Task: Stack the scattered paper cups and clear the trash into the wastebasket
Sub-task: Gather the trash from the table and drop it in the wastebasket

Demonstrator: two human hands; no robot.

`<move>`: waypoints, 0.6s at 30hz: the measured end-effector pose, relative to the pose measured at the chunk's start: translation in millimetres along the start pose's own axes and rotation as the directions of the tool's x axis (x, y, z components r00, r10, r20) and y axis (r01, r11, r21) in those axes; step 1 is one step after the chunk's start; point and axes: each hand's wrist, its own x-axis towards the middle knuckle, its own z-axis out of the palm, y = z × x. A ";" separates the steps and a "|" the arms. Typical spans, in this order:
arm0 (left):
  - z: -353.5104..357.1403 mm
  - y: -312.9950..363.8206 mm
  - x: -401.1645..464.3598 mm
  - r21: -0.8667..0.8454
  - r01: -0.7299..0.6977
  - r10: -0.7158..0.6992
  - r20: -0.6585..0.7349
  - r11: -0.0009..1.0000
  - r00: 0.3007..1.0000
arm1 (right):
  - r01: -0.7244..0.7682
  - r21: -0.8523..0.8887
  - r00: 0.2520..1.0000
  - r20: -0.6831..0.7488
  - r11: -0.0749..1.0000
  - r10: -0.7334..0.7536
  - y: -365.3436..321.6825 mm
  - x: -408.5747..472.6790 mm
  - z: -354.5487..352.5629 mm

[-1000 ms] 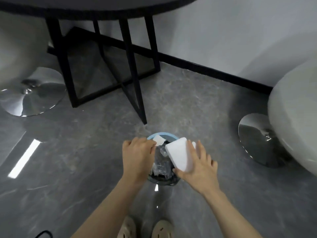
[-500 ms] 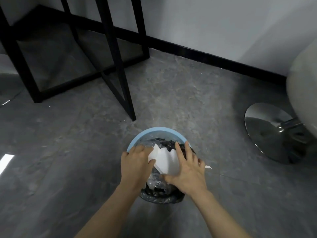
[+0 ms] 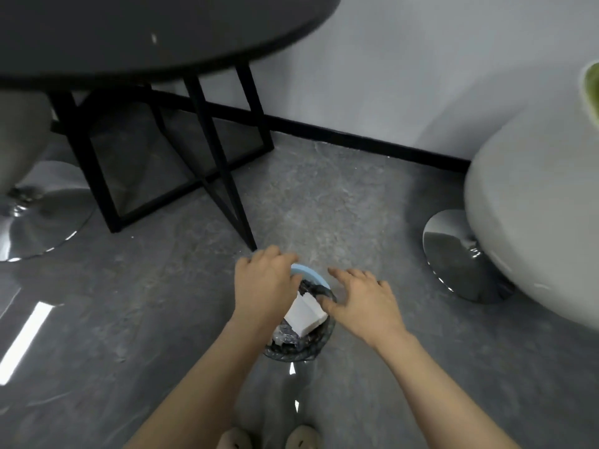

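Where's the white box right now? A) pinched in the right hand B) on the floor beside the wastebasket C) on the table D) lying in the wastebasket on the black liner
D: the white box lies inside the wastebasket on the black liner, while the right hand hovers open above it.

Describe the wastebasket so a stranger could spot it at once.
Start at the round black table; follow its crossed legs toward the camera to the floor before the person's feet. The wastebasket stands there: small, light-blue rim, black bag liner, white paper trash inside.
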 end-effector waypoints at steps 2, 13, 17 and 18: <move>-55.9 28.3 -7.9 -0.016 -0.024 0.025 0.049 1.000 0.999 | -0.024 0.058 1.000 0.008 0.998 0.024 -7.6 -29.7 -56.4; -302.4 192.3 -57.3 -0.054 -0.248 0.250 0.037 0.967 0.968 | -0.144 0.192 0.973 -0.150 0.971 0.174 -11.5 -210.8 -292.5; -333.0 231.0 -86.0 -0.074 -0.347 0.352 0.072 0.935 0.933 | -0.264 0.294 0.928 -0.184 0.919 0.325 -1.2 -271.1 -317.1; -338.0 239.2 -93.5 -0.080 -0.381 0.387 0.086 0.921 0.918 | -0.298 0.314 0.908 -0.198 0.901 0.369 1.9 -286.4 -321.5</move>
